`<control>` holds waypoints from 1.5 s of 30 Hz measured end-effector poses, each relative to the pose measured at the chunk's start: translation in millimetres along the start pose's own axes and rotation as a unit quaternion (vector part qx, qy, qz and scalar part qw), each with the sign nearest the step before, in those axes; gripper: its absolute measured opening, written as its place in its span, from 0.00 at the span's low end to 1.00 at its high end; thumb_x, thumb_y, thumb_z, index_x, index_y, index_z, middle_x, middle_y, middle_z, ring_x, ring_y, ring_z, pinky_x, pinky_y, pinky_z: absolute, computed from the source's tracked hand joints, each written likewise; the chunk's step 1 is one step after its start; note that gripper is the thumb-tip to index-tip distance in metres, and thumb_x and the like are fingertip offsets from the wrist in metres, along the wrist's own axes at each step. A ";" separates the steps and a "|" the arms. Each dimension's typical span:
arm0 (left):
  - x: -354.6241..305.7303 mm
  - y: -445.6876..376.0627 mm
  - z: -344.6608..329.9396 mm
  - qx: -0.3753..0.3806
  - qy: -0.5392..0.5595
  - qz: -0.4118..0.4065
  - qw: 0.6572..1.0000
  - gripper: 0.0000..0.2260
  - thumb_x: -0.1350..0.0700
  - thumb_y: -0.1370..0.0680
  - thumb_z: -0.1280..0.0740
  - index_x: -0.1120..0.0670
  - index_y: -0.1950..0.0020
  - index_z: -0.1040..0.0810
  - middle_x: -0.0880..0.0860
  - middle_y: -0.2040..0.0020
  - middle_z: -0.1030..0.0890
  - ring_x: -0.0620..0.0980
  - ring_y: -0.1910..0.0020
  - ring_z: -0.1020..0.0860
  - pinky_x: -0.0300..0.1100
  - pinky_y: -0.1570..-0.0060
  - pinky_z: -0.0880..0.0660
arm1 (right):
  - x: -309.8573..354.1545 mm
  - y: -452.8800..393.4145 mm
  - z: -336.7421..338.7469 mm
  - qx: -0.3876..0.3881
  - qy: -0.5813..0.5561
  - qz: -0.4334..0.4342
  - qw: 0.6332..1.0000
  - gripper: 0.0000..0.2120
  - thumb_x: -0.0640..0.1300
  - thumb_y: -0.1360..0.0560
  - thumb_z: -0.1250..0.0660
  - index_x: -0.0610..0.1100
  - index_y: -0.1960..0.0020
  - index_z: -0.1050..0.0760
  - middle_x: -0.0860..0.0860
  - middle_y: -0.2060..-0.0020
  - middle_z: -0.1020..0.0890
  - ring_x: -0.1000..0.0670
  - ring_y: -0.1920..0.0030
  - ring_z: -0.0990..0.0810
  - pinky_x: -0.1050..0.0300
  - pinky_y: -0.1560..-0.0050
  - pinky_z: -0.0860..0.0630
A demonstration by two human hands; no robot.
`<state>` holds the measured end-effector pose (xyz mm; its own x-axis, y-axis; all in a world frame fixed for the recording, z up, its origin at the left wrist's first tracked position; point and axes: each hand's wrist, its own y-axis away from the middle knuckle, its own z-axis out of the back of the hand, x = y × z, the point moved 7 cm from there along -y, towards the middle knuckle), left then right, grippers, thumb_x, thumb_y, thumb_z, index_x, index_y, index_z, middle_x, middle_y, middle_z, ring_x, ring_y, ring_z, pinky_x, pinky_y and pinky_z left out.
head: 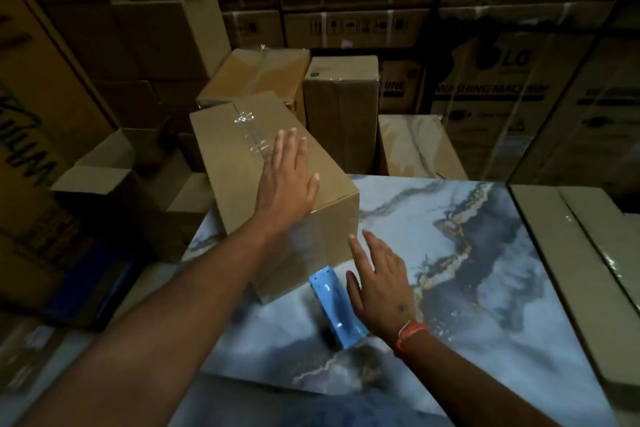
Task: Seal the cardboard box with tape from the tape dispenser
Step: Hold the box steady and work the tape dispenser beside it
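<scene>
left hand [289,180] lay flat and open on the taped brown cardboard box [277,184]; right hand [381,282] hovered open, empty, beside the blue plastic tape dispenser [334,308]. unpressed tape could've peeled up.

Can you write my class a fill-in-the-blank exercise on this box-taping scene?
1. The left hand lies flat on top of the cardboard ____.
2. The tape dispenser is coloured ____.
3. The right hand holds ____.
4. The box rests on a ____-patterned table.

Missing words: box; blue; nothing; marble
</scene>
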<state>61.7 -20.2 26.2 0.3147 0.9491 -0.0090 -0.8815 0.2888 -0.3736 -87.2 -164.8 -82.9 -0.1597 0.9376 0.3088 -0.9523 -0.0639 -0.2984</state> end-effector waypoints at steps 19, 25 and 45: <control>17.9 -8.4 -65.0 0.246 0.096 0.011 0.964 0.34 0.36 0.16 0.52 0.51 0.15 0.54 0.56 0.15 0.57 0.61 0.16 0.59 0.56 0.20 0.59 | 1.3 16.7 -65.3 0.138 -0.135 -0.128 0.973 0.17 0.50 0.22 0.38 0.52 0.34 0.33 0.46 0.41 0.26 0.43 0.52 0.20 0.57 0.56 0.31; 16.2 -8.1 -69.6 0.252 0.104 -0.085 0.958 0.31 0.37 0.15 0.52 0.46 0.15 0.55 0.50 0.14 0.59 0.59 0.16 0.61 0.56 0.19 0.59 | -2.1 16.7 -81.2 0.173 -0.155 -0.169 0.958 0.17 0.50 0.20 0.38 0.47 0.35 0.38 0.42 0.52 0.20 0.45 0.61 0.25 0.56 0.64 0.34; 16.2 -17.9 -79.7 0.240 0.115 -0.164 0.950 0.29 0.37 0.15 0.52 0.44 0.16 0.54 0.47 0.14 0.57 0.50 0.16 0.59 0.56 0.18 0.56 | -13.8 29.5 -94.9 0.177 -0.335 -0.145 0.914 0.09 0.43 0.17 0.43 0.52 0.38 0.35 0.51 0.75 0.33 0.53 0.75 0.34 0.59 0.71 0.39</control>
<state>110.6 -20.0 -41.2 0.6194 0.7621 -0.1886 -0.7649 0.6399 0.0737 -88.4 -147.2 -181.6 0.1015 0.5210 0.8475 -0.9856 -0.0632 0.1570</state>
